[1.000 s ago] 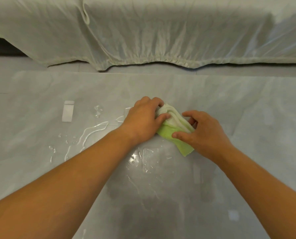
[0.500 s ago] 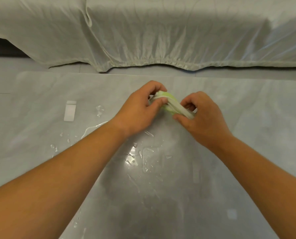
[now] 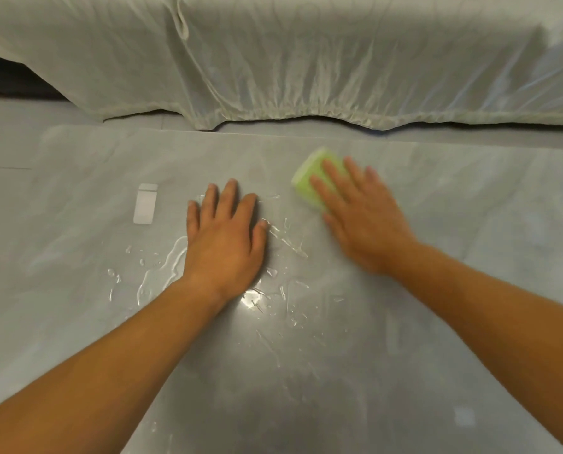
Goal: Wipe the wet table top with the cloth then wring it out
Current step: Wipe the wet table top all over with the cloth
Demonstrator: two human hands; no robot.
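Head view: looking down over both bare forearms onto a grey table top.
Sheet: pale, creased fabric draped across the far side, its gathered hem hanging just past the table's far edge.
Table top: glossy grey, marbled; dry-looking on the right, wet in the middle and left of centre.
Left hand: palm down, flat on the table, fingers spread and pointing away from the person; it holds nothing, simply pressed on the wet patch.
Right hand: blurred, palm down, fingers extended over the cloth and pressing it to the table; not closed around it, more a flat press than a clasp.
Cloth: yellow-green, folded into a compact pad, on the table at far centre-right, well right of the left hand; its long axis runs diagonally, from far right to near left, the near part hidden under the fingers.
Water: streaks and beads around the left hand and wrist, trailing toward the person.
White tag: small upright rectangle left of the left hand, apart from it.
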